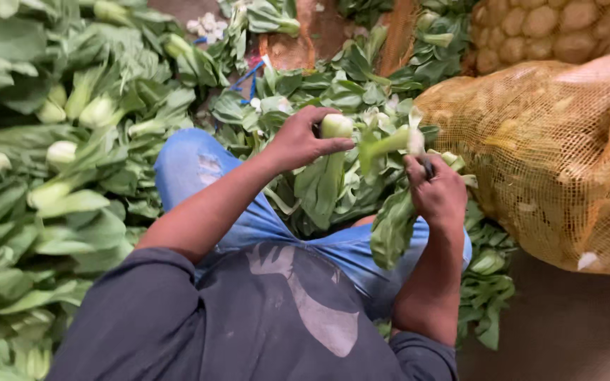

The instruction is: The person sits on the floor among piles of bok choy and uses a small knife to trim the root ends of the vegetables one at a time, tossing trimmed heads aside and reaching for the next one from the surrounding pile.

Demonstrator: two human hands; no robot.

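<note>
My left hand [302, 138] grips a head of bok choy [327, 173] by its pale base, its green leaves hanging down over my lap. My right hand [438, 192] is closed around a dark-handled small knife [427, 168] and a separate leaf stalk [390, 144] whose leaf droops below the fist. Both hands are held close together above my knees, which are in light blue jeans [192, 166]. The knife blade is mostly hidden by my fingers.
A large heap of bok choy [58, 176] covers the left side and the ground ahead. An orange mesh sack of potatoes [552, 155] lies at the right, with another sack [552, 28] behind it. Bare brown floor [573, 331] shows at lower right.
</note>
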